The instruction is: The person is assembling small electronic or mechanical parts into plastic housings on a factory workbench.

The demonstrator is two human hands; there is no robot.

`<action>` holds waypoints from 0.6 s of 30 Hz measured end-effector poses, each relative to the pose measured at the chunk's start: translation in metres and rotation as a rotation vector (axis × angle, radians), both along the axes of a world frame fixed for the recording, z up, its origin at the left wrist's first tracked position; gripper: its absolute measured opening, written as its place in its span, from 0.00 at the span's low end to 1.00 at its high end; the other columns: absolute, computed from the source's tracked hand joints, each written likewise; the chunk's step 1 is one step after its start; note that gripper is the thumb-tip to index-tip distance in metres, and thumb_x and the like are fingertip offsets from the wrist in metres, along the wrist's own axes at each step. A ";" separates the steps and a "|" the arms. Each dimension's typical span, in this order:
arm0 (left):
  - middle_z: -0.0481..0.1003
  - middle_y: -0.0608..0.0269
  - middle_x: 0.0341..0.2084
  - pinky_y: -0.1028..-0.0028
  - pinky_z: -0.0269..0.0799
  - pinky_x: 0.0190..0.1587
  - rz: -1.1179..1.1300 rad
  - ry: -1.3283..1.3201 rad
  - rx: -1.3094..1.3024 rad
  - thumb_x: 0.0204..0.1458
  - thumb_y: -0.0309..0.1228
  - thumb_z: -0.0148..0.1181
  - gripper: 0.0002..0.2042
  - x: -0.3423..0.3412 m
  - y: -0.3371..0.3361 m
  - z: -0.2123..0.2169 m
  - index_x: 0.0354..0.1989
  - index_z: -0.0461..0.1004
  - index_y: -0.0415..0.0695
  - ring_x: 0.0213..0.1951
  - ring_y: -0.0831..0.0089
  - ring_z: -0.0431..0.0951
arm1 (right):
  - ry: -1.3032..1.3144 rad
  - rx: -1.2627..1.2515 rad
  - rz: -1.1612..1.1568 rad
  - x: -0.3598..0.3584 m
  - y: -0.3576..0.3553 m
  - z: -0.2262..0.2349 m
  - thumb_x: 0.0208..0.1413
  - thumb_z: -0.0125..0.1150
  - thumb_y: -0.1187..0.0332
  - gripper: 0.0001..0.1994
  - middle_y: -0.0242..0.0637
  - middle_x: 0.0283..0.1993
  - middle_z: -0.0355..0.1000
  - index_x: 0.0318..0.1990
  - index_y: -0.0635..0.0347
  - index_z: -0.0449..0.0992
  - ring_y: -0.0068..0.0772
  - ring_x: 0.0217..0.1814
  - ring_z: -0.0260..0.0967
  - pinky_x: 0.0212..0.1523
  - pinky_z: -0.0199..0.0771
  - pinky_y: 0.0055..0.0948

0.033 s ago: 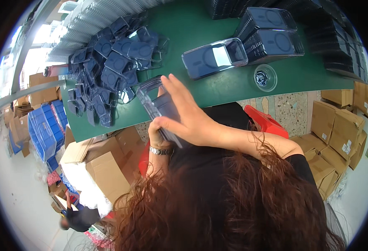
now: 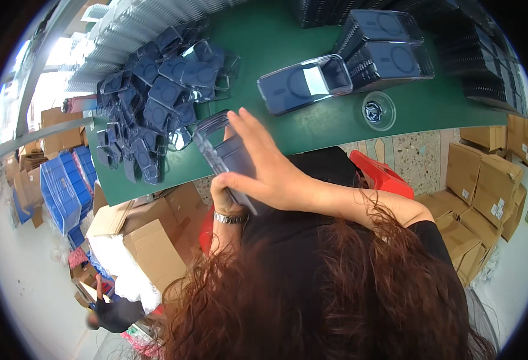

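Observation:
A clear-edged, dark blue phone case (image 2: 237,155) is held tilted in front of me, off the table's near edge. My left hand (image 2: 225,195), a metal watch on its wrist, is closed round the lower part of the case from beneath. Across the case lies my right hand (image 2: 271,167), its fingers stretched out and the thumb spread apart; the palm side is hidden. Left of my hands a loose heap of similar phone cases (image 2: 165,96) covers the green table (image 2: 240,36). Farther right, another case (image 2: 285,90) lies flat with a pale rectangle on it.
Two upright stacks of cases (image 2: 390,60) stand at the right, near a clear round cup (image 2: 378,111) with small dark pieces. More stacked rows line the back. Below are an open cardboard box (image 2: 153,237), a red stool (image 2: 381,174) and cartons (image 2: 480,180). Another person (image 2: 117,313) is far left.
The view has shifted very slightly. My hands and the phone case keep practically the same pose.

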State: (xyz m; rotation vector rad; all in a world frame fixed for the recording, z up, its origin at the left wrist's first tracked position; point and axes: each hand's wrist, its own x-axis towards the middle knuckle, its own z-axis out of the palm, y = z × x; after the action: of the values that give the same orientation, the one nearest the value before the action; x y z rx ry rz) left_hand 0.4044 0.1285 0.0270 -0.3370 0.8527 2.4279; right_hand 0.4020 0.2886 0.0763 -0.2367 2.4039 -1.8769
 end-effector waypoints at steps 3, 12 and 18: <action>0.64 0.53 0.64 0.62 0.68 0.63 0.031 -0.087 -0.088 0.47 0.40 0.65 0.46 0.008 -0.010 -0.006 0.75 0.45 0.50 0.61 0.61 0.70 | -0.123 -0.040 0.032 -0.001 0.007 0.012 0.54 0.68 0.54 0.48 0.63 0.74 0.42 0.73 0.67 0.44 0.61 0.80 0.33 0.74 0.43 0.47; 0.70 0.48 0.56 0.43 0.73 0.55 0.173 0.065 -0.118 0.49 0.50 0.64 0.39 0.002 -0.062 -0.019 0.67 0.59 0.45 0.57 0.51 0.72 | -0.159 0.056 0.112 -0.038 0.010 -0.082 0.47 0.69 0.58 0.46 0.59 0.68 0.56 0.71 0.66 0.51 0.58 0.71 0.55 0.68 0.59 0.44; 0.65 0.47 0.60 0.41 0.74 0.51 0.061 0.153 0.194 0.47 0.56 0.67 0.48 0.012 -0.060 -0.018 0.74 0.46 0.58 0.54 0.49 0.73 | -0.021 0.827 0.312 -0.055 -0.013 -0.193 0.45 0.69 0.68 0.44 0.53 0.71 0.52 0.71 0.55 0.54 0.53 0.69 0.57 0.62 0.68 0.46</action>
State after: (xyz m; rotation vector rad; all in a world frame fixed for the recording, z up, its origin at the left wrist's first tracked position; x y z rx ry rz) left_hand 0.4163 0.0687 0.0088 -0.1071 0.6709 2.5933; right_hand 0.3468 0.2755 -0.1165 -0.4712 2.6812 -0.6667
